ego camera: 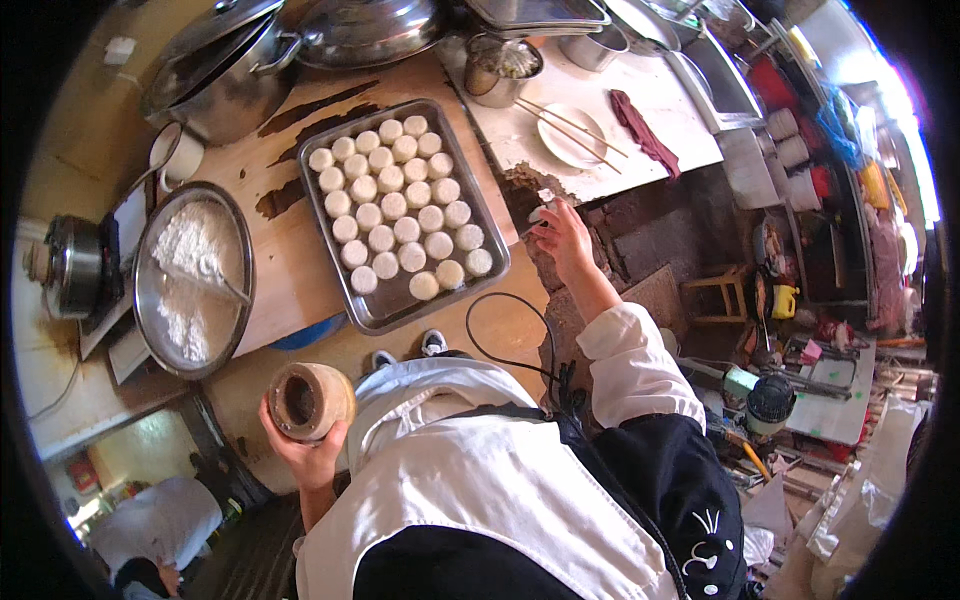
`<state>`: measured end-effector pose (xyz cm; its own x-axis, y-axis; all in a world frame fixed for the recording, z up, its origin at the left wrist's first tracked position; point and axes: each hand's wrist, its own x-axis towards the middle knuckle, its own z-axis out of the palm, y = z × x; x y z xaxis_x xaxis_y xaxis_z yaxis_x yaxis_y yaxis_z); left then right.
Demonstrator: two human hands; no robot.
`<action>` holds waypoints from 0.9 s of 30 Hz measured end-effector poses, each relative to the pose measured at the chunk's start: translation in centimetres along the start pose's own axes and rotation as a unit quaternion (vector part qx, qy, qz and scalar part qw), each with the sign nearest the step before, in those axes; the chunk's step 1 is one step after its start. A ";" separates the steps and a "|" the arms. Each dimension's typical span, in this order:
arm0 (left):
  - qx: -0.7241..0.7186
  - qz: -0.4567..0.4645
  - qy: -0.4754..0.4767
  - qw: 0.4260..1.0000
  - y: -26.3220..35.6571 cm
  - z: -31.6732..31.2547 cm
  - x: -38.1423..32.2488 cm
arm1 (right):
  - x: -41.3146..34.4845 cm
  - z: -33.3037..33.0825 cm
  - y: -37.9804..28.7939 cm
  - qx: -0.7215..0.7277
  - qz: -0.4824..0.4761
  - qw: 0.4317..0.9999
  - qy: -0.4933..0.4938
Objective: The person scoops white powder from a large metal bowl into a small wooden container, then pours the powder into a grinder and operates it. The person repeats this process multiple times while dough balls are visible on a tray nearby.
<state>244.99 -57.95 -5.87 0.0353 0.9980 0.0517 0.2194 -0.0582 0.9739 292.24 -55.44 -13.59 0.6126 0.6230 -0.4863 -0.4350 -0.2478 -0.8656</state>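
Observation:
My left hand (307,457) grips a thick-walled, round wooden vessel (341,390), its dark hollow facing the camera. Off the table's right edge, my right hand (562,236) reaches out with its fingers bent. Small whitish bits show at those fingertips, but whether they are held is unclear. Between the hands and farther forward, a rectangular metal tray (382,315) bears rows of small round white cakes (394,205). Left of it stands a wide metal bowl (244,322) of white flour or powder (191,240), with a spoon (236,291) lying in it.
Behind the tray stand a large metal pot (217,97) and a domed lid (367,30). A white mug (180,154) is beside the bowl. Chopsticks (574,127) cross a white plate (562,146) near a dark red cloth (641,135). A cable (510,296) loops before me. Another person (154,517) bends at lower left.

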 end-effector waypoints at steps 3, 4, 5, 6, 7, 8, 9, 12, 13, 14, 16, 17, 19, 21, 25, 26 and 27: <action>0.034 0.014 -0.035 0.999 0.6 1.1 1.3 | -0.6 -2.9 -1.3 -0.051 -0.053 0.996 0.049; 0.066 0.031 -0.043 0.996 0.6 1.3 1.8 | -0.4 -4.2 -1.3 -0.077 -0.055 0.992 0.081; 0.046 0.014 -0.058 0.997 1.0 1.5 2.4 | -0.1 -5.7 -1.1 -0.103 -0.057 0.987 0.110; 0.018 -0.002 -0.071 0.997 1.5 2.2 3.1 | -0.1 -7.4 -1.8 -0.120 -0.048 0.984 0.124; -0.004 -0.017 -0.081 0.997 2.0 2.6 3.5 | 0.7 -9.1 -2.6 -0.118 -0.037 0.982 0.143; -0.012 -0.010 -0.083 0.996 2.1 3.3 3.5 | 2.3 -11.7 -3.3 -0.162 -0.035 0.972 0.165; -0.003 -0.004 -0.083 0.997 2.5 4.1 3.8 | 4.4 -14.8 -3.8 -0.199 -0.033 0.961 0.191; 0.007 -0.011 -0.068 0.998 3.4 6.4 3.3 | 11.1 -20.2 -6.6 -0.305 -0.060 0.910 0.276; 0.008 -0.017 -0.063 0.998 3.5 7.4 3.1 | 13.4 -20.2 -7.3 -0.334 -0.135 0.882 0.304; 0.008 -0.023 -0.058 0.998 3.5 8.4 3.1 | 15.3 -21.1 -8.8 -0.364 -0.121 0.870 0.309; 0.007 -0.052 -0.024 0.998 3.3 10.7 2.0 | 19.2 -21.4 -11.4 -0.421 -0.075 0.851 0.304; -0.001 -0.059 -0.008 0.998 3.0 12.3 1.6 | 21.7 -22.5 -12.9 -0.446 -0.045 0.840 0.305; 0.008 -0.076 0.046 0.996 2.8 14.7 -0.1 | 27.1 -22.7 -13.5 -0.520 -0.037 0.790 0.322; 0.021 -0.065 0.075 0.995 4.5 17.6 -1.5 | 31.6 -22.3 -13.4 -0.574 0.022 0.762 0.299; -0.062 -0.107 0.057 0.991 6.1 21.9 0.1 | 46.8 -34.9 -11.8 -0.635 0.009 0.606 0.479; -0.128 -0.094 0.067 0.985 3.1 22.1 -0.7 | 51.0 -37.1 -17.4 -0.634 -0.030 0.515 0.576; -0.071 -0.105 0.085 0.988 5.6 23.0 -1.1 | 50.6 -34.2 -10.6 -0.647 -0.004 0.574 0.501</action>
<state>268.56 -59.93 -5.50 -0.1639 0.9778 -0.1308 0.0642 0.1429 0.9877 350.40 -46.65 -33.04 0.9656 0.0480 0.2556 0.0273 -0.9961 0.0838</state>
